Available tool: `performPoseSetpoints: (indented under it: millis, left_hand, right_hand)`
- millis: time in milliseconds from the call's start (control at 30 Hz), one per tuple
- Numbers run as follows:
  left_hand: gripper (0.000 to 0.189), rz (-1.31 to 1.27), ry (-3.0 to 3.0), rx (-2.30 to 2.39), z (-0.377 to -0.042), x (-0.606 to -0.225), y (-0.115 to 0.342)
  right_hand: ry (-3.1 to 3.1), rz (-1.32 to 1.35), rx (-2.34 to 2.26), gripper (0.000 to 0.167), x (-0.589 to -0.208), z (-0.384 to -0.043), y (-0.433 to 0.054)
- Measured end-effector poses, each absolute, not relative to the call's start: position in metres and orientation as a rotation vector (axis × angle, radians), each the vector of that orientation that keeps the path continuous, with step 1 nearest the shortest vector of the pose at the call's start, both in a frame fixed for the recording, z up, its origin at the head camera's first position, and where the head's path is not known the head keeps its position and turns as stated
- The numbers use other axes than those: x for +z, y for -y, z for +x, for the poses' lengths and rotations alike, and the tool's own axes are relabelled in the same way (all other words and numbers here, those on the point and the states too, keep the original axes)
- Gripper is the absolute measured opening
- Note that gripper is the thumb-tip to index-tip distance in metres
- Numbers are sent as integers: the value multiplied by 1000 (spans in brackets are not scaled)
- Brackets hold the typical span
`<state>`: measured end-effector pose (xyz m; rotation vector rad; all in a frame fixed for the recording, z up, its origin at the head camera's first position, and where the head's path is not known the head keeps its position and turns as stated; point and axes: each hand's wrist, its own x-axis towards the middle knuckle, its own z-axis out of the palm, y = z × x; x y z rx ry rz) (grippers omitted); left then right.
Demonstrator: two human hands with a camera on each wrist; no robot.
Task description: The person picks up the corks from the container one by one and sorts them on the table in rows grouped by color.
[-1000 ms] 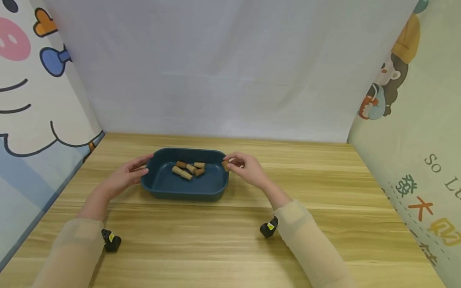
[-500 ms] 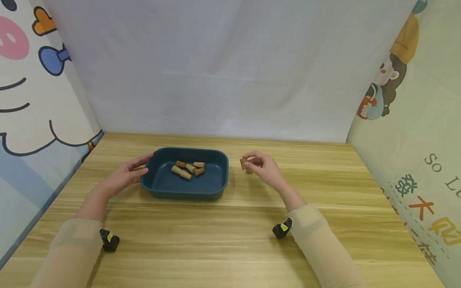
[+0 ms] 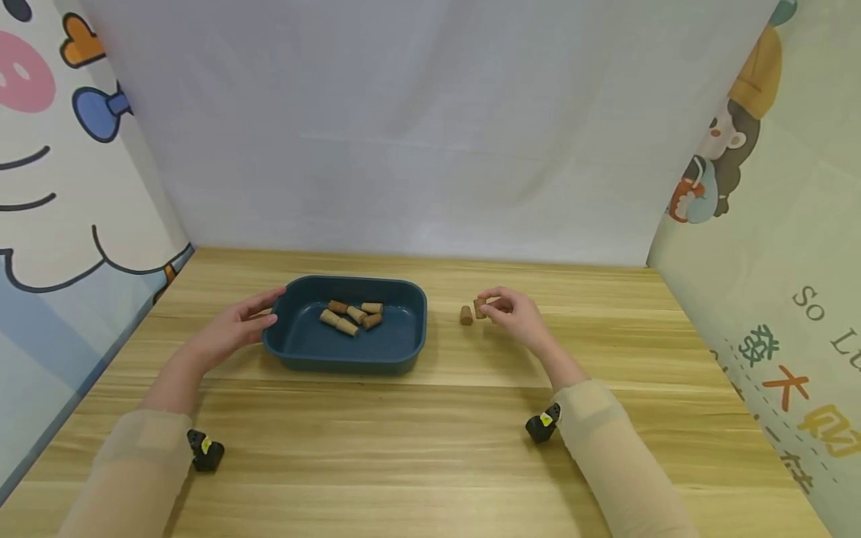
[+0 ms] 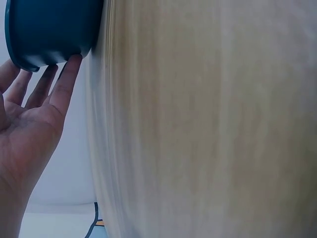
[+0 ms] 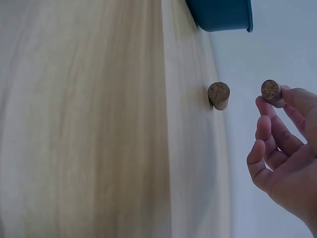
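Note:
My left hand [image 3: 232, 329] touches the left end of a dark blue basin [image 3: 343, 366] with fingers spread and nearly straight. In the left wrist view, its fingertips [image 4: 74, 62] rest against the basin's outer wall. Beyond the basin's right end, my right hand [image 3: 514, 317] pinches a cork [image 3: 480, 308] between thumb and fingers. The right wrist view shows this cork held above the table, its other fingers loosely curled. A second cork [image 3: 466, 315] sits on the table just left of it, its round end facing the right wrist camera.
Several more corks [image 3: 355, 314] lie together in the middle of the basin floor. The wooden table [image 3: 377, 448] ends at a pale cloth backdrop [image 3: 417, 149], with printed panels at left and right. A small black camera sits on each wrist.
My right hand has moved rightward from the basin's right rim, carrying the pinched cork. The cork on the table, behind the hand half a second ago, is now uncovered. Left hand and basin stay put.

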<state>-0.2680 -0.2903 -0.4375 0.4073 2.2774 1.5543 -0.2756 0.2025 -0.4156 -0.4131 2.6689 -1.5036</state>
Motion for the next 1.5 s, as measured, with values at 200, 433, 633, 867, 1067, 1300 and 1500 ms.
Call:
performPoseSetpoints:
  millis: [200,433,633,867,1067,1300,1500]
  left_hand:
    - [65,402,-2277,1562,-268,-439,291]
    - [64,405,-2278,1560,-268,-438,290]
    - [66,391,-2256,1580,-267,-436,289]
    - [67,388,-2262,1571,-267,-436,290]
    - [66,395,-2259,1570,-267,-437,290]
    - [67,395,-2256,1570,-267,-437,289]
    - [66,383,-2260,1568,-267,-436,289]
  right_hand:
    - [-2715,-390,-1397,35,-420,-285,-209]
    - [-2789,-397,-1233,31,-425,-296,-215]
    - [-2828,-432,-1140,25,-429,-301,-218]
    - [-2828,-537,-1099,23,-435,-305,-219]
    - [-2845,-614,-1040,22,-441,-309,-220]
    - [-2806,-645,-1075,23,-442,-308,-222]
    - [-2822,-649,-1069,16,-443,-310,-223]
